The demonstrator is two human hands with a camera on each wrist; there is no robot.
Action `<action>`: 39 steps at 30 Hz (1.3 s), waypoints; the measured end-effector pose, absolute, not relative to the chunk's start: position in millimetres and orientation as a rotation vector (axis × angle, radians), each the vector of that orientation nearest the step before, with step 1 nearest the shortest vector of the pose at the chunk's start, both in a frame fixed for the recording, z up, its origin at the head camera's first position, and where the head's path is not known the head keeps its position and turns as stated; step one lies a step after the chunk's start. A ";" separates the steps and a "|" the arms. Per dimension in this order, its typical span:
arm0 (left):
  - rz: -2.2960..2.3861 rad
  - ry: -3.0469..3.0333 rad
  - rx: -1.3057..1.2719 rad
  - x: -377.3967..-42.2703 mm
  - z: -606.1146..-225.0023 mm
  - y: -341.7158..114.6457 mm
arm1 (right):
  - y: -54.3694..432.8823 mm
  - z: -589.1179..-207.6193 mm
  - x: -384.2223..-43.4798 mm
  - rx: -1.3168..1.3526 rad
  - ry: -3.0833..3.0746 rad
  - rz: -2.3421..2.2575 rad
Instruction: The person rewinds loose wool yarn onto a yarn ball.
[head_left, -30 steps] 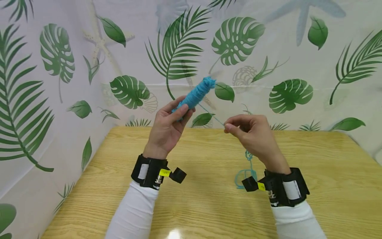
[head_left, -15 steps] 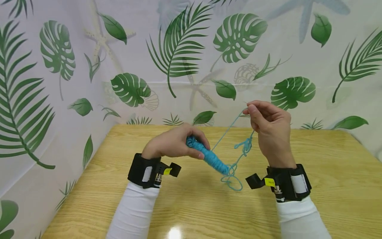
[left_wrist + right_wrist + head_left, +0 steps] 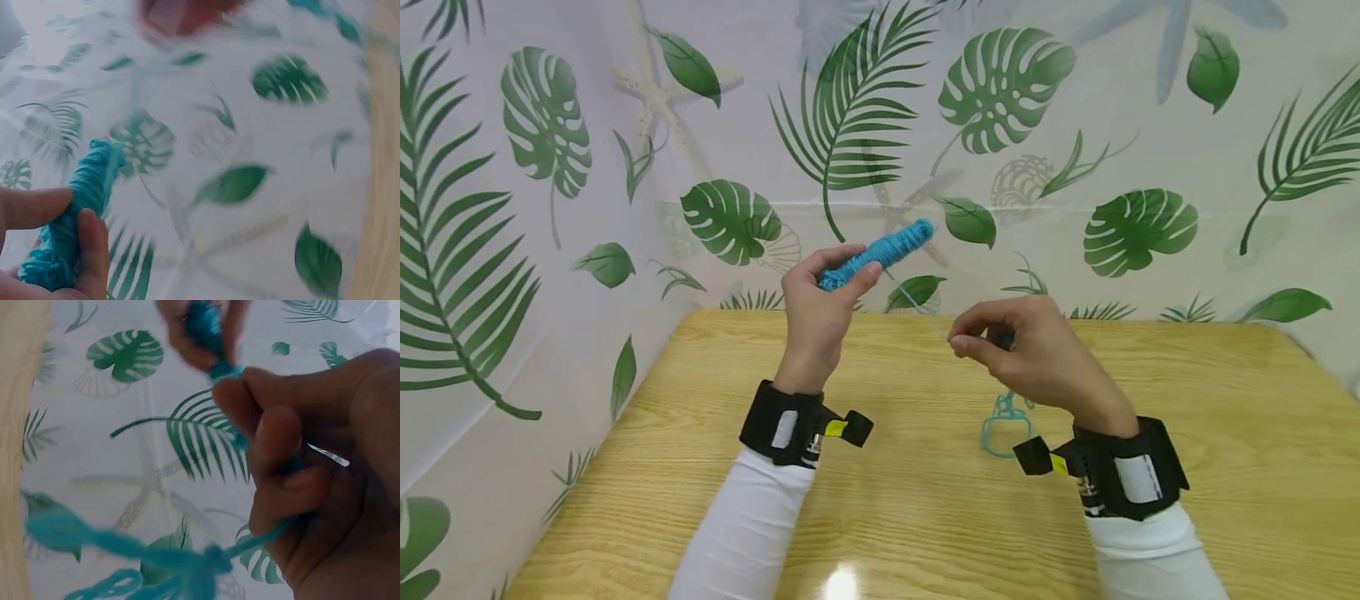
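A long blue bundle of wound yarn [image 3: 895, 247] tilts up to the right in the head view. My left hand [image 3: 820, 304] grips its lower end between thumb and fingers. A single blue strand [image 3: 913, 302] runs from the bundle down to my right hand [image 3: 1026, 350], which pinches it between thumb and forefinger. Loose yarn [image 3: 1006, 437] dangles in loops below the right hand. In the right wrist view, the tail passes under curled fingers, and a knotted, blurred tangle [image 3: 212, 562] hangs beside them. The left wrist view has the wound bundle [image 3: 87, 187] held near its lower end.
Both hands are above a wooden table [image 3: 895, 517]. A white backdrop [image 3: 880, 158] printed with green leaves stands behind it and along the left side. Black bands [image 3: 782, 423] with small cameras circle both wrists.
The left hand tips the bundle from pointing down right to pointing up right and rises. The right hand comes down and left with the strand, having been higher half a second ago.
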State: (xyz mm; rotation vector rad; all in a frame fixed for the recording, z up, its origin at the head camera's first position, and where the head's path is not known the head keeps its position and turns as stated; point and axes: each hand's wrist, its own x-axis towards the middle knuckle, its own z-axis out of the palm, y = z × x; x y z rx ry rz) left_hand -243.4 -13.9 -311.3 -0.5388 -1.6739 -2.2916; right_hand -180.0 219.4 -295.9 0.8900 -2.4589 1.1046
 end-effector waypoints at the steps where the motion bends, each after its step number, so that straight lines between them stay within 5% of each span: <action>1: -2.138 -1.827 -0.510 -244.7 -314.2 -13.3 | 219.9 -293.7 -177.5 0.929 -2.422 1.226; 4: -1.755 -2.275 -0.616 -245.2 -318.3 -15.4 | 223.3 -290.8 -175.5 0.951 -2.154 1.700; 7: -1.517 -2.600 -1.050 -245.1 -317.4 -23.1 | 226.6 -292.8 -180.3 0.777 -1.803 2.091; 12: -1.889 -2.323 -1.813 -247.7 -315.4 -40.9 | 230.9 -302.4 -193.8 0.458 -1.584 2.217; 15: -2.446 -1.783 -1.768 -246.2 -314.4 -42.2 | 230.6 -307.1 -197.4 0.444 -1.853 1.950; 18: -2.730 -1.362 -1.353 -244.7 -313.6 -32.4 | 227.3 -305.8 -192.9 0.592 -2.280 1.468; 22: -2.301 -1.680 -0.766 -244.4 -316.8 -16.5 | 222.1 -297.4 -181.5 0.930 -2.503 1.120; 25: -1.743 -2.225 -0.616 -243.2 -318.9 -11.7 | 220.8 -291.9 -176.6 1.031 -2.390 1.345; 32: -1.297 -2.783 -1.533 -245.6 -311.6 -28.1 | 227.9 -294.0 -188.0 0.628 -1.677 2.064; 36: -1.793 -2.377 -1.994 -248.9 -310.3 -44.5 | 232.2 -303.2 -200.1 0.385 -1.734 1.970; 39: -2.336 -1.845 -1.968 -248.3 -310.4 -49.7 | 229.9 -306.9 -201.9 0.378 -2.079 1.668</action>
